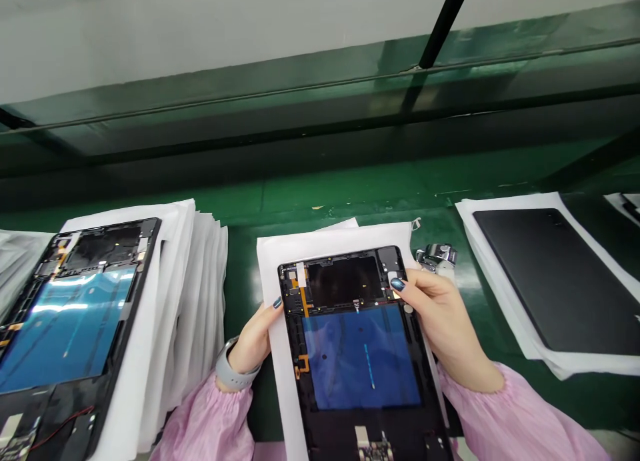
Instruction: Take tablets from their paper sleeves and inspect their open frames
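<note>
1. Blue panel, black frame: that's your open tablet, right in front of you over a white sheet, near end running out of view. Can't tell if it's resting on the sheet or lifted.
2. Step in hand, my read: handling the open tablet by its edges, insides up. No tool in either hand that I can see.
3. Left hand: closed on the left edge, thumb near the top, other fingers hidden underneath. Can't tell if you've pinched the sheet too.
4. Right hand: closed on the upper right edge, thumb lapping over the rim onto the corner parts, fingers mostly out of sight.
5. Next move calls for, I'd say, an even two-handed hold, tablet level, right thumb clear of the small parts. Pressing there could mark or shift something.
6. Looks: dark bay up top, orange flex down the left, white strip over its upper end. Panel is glossy with a thin light-blue streak. Small board at the near end.
7. Around you: second tablet on the paper stack left; black plate on paper right; shiny metal piece just beyond your right hand.
</note>
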Tool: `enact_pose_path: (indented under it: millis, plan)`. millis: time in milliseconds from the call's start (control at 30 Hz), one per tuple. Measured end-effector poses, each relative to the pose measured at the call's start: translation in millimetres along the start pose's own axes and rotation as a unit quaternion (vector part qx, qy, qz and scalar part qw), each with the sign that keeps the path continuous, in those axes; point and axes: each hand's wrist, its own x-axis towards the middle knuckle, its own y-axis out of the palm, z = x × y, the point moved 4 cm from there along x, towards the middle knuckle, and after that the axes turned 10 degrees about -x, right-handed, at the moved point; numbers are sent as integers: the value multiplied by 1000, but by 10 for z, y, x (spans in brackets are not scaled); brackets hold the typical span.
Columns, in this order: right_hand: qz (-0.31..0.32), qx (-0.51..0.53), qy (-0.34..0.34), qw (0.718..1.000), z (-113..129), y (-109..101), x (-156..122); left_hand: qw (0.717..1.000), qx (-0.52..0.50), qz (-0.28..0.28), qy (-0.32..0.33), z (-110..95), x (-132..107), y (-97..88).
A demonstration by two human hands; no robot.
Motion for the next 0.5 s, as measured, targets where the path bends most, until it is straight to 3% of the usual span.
enact_pose_path:
  millis: [233,367,500]
  plan:
    - [18,68,-12,997,57,-2,7,999,12,0,-34,32,-19,38]
    - [92,185,0,978,72,14,-59,999,-18,-3,-37,3,-34,70]
    - [177,239,-43,954,95,8,-138,998,-15,-15,-59,-12,-53,54]
